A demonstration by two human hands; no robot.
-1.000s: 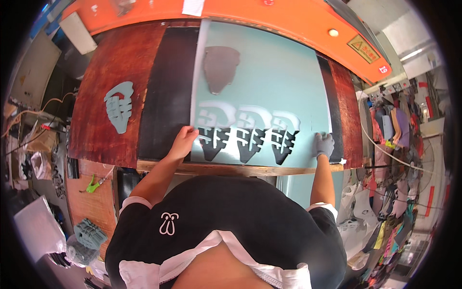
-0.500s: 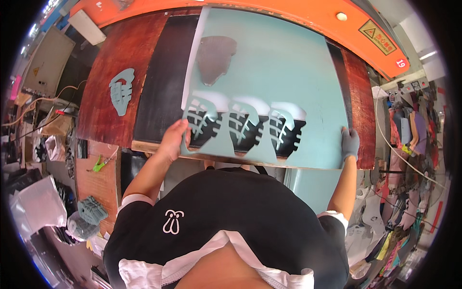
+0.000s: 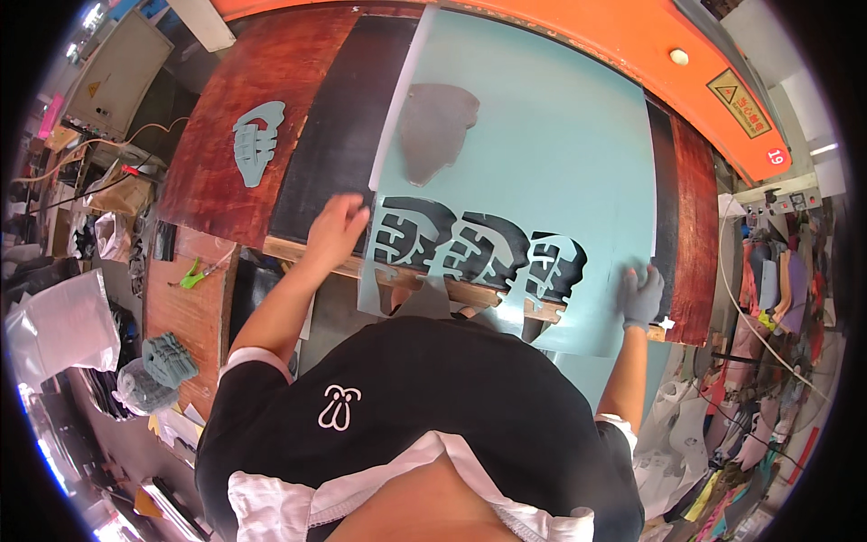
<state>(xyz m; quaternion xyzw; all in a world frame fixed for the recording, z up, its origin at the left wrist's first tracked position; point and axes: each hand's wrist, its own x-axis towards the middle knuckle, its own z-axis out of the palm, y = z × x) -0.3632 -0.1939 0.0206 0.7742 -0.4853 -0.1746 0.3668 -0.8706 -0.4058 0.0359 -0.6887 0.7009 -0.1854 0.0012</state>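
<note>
A pale blue-green sheet lies over the black board. Several slotted, curved openings are cut along its near edge, which overhangs the wooden front edge toward my body. Flat near the sheet's left side is a grey-brown plate, rounded with one pointed end. My bare left hand is open beside the sheet's left edge, over the black board, gripping nothing. My right hand, in a grey glove, rests open with fingers spread on the sheet's right part.
A slotted blue-green cut piece lies on the reddish board at left. An orange machine beam spans the back. Bundled cut pieces and a green-handled tool are at lower left; coloured scraps hang at right.
The sheet has slid toward me, its cut edge now past the board's front. My left hand has let go of its left corner. My right hand has moved onto the sheet's surface.
</note>
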